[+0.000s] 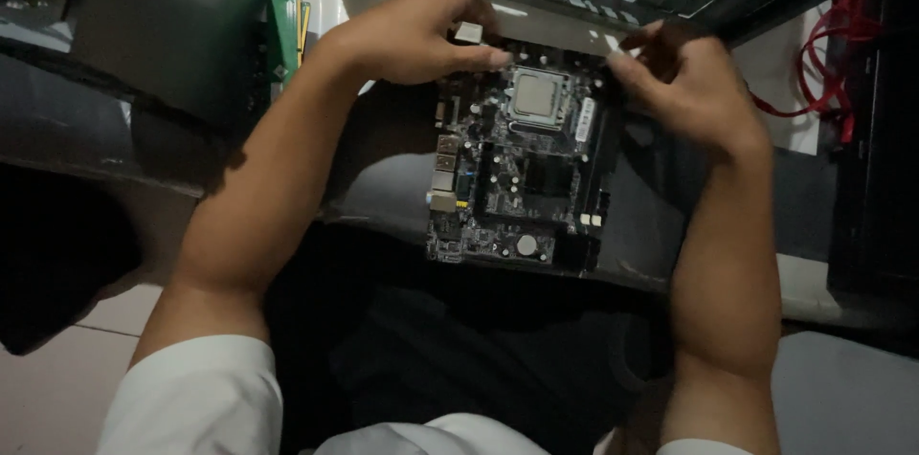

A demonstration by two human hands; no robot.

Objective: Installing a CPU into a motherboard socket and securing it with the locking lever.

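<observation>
Near the middle of the grey table point(383, 187) lay a dark motherboard point(517, 168), its silver processor point(538, 96) seated toward the far end. The left hand point(416, 34) rested at its far left corner, fingers curled together, thumb pointing toward the socket. The right hand point(684, 82) hovered at the far right corner, fingertips pinched, though on what could not be told. Such a board looked light, stiff and fragile, best gripped by its bare edges. Red cables point(828, 63) lay far right.
</observation>
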